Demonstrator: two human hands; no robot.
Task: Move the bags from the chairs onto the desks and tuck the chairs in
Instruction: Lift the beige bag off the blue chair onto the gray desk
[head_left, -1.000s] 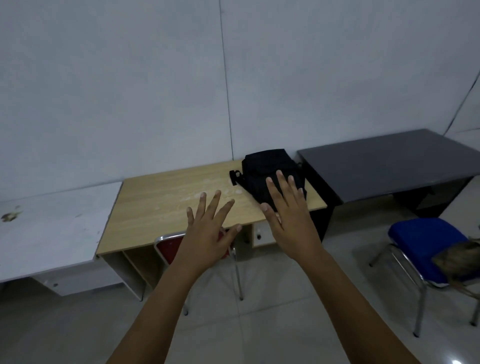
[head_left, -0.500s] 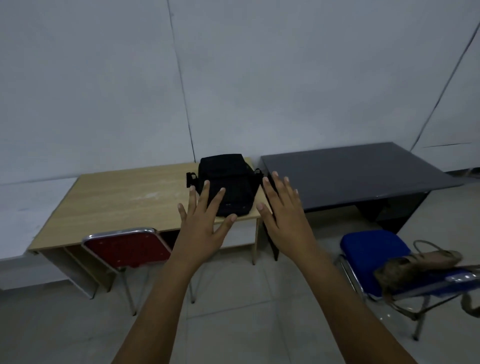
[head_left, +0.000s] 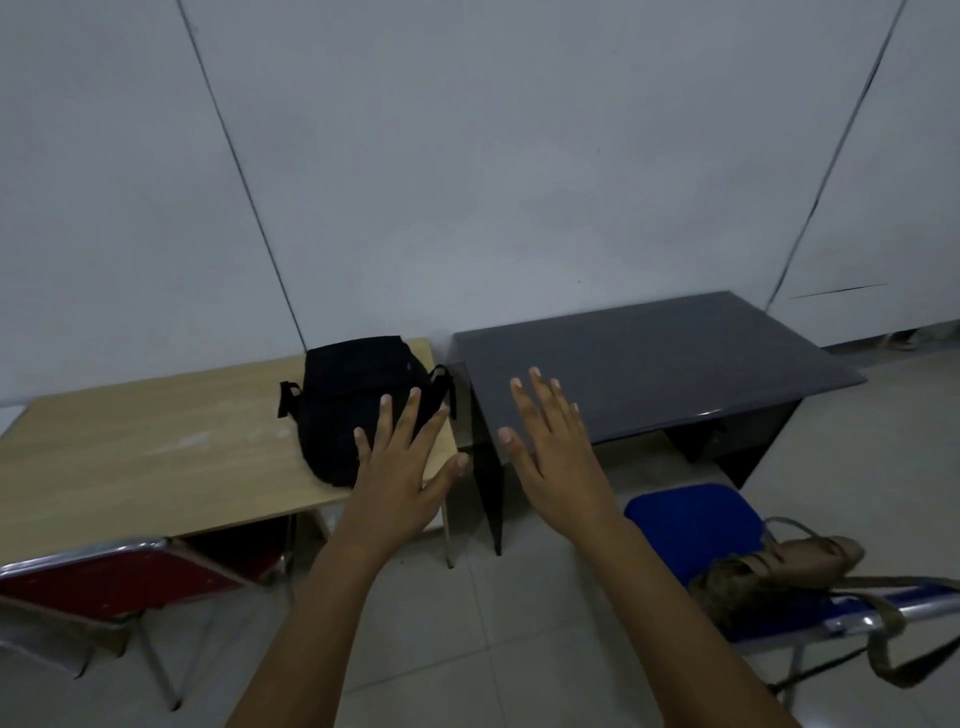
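Observation:
A black bag (head_left: 348, 400) lies on the right end of the light wooden desk (head_left: 156, 457). Under that desk's front edge sits a red chair (head_left: 119, 574), partly pushed in. To the right stands a dark grey desk (head_left: 649, 374) with a bare top. In front of it a blue chair (head_left: 691, 519) stands pulled out, with a tan bag (head_left: 774, 569) on its seat and straps hanging off. My left hand (head_left: 400, 483) and my right hand (head_left: 556, 462) are both held out in the air, fingers spread, holding nothing.
A plain grey-white wall runs behind both desks. Pale tiled floor (head_left: 519, 623) lies between me and the desks. A narrow gap separates the two desks.
The view has swung to the right: the desks and red chair shifted left, and the blue chair with the tan bag came closer. Both hands stay spread and empty.

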